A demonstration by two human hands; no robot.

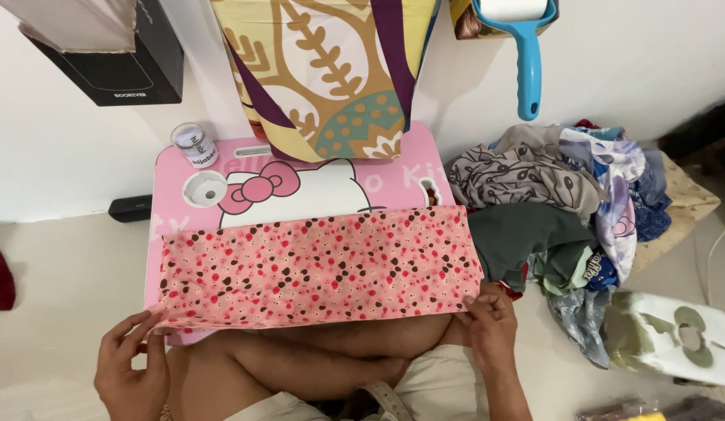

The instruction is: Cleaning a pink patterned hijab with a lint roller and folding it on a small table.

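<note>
A pink surface [175, 195] sits over my lap, carrying a pink spotted cloth [320, 265] spread flat along its near edge. A heap of clothes [565, 210] lies to the right. My left hand [132, 362] pinches the cloth's near left corner, fingers clamped; my right hand [491, 323] pinches the near right corner.

A white wall [627, 54] is standing behind a pale floor [58, 265], where a low pink lap table [175, 183] is sitting and soft, even light is falling across the room.
</note>
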